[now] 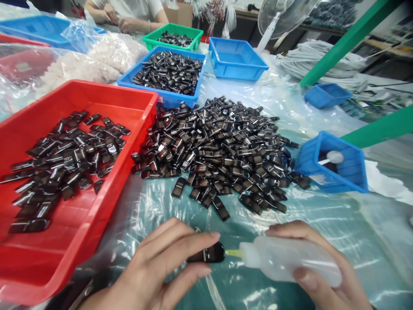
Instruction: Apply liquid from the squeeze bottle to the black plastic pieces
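Between thumb and fingers, my left hand (167,262) holds a small dark, glossy casing (214,252) with a rounded end, low over the table. My right hand (322,258) is wrapped round a translucent white squeeze bottle (287,258) lying on its side. The bottle's thin yellow tip (234,253) points left, right at the rounded end of the casing; whether they touch I cannot tell. Just beyond both hands lies a big heap of similar dark casings (222,146). More of them sit in a red tray (93,215) to the left.
Behind the heap stands a blue bin (200,82) full of casings, then a green bin (196,41) and another blue bin (238,71). A small blue container (351,172) holding a spoon is at right, near green bars (380,127). Across the table sits another person (129,17).
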### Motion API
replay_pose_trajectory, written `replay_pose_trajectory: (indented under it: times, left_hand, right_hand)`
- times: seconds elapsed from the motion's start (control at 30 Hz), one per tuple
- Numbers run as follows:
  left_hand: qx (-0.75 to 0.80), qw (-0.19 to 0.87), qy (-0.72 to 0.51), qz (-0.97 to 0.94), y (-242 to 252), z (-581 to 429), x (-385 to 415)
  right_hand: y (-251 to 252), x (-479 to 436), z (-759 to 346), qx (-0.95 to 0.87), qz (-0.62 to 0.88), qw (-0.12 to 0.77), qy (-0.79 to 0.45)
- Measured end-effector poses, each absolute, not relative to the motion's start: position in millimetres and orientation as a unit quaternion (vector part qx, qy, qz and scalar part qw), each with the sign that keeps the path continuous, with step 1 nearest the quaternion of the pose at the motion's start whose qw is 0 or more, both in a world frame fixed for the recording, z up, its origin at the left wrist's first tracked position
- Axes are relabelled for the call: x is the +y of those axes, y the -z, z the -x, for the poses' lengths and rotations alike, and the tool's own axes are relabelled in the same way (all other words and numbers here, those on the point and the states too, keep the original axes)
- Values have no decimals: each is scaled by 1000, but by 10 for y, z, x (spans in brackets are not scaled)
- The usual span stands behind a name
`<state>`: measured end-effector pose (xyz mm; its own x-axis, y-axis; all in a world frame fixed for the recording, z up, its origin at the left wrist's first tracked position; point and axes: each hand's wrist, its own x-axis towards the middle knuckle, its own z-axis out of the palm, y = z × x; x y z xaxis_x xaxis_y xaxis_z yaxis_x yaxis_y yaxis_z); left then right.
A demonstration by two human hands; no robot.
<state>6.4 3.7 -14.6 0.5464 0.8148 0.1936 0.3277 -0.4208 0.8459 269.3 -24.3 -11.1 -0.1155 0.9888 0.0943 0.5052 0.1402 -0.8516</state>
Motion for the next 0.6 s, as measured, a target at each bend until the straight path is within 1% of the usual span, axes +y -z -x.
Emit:
replay_pose_trajectory:
  times: [0.1,0.17,0.27,0.37,0.43,0.53,0.6]
  left_hand:
    - [376,391,-288,-789,125,-51,35]
    - [408,383,-302,-772,134,-49,23]
    - [516,364,-321,-705,161,-57,4]
    - [600,392,-306,-627,169,-78,2]
    - [601,424,-306,-605,160,-97,14]
    - [580,440,-338,-596,147,-122,37]
    - [574,440,-357,-592,150,-128,41]
  right_hand:
    - [108,-244,-2683,-648,561,363,-366]
    - [130,-251,-2691,-614,582,389,-365]
    - [206,-258,-2709,-576,609,410,-359]
    - [315,-235,-2689,-598,598,405,-349]
    - [387,-196,-2642,-614,597,401,-326]
    - [469,-140,-2568,-620,607,393,-305]
    - [487,-141,-2543,-601,623,413,-282]
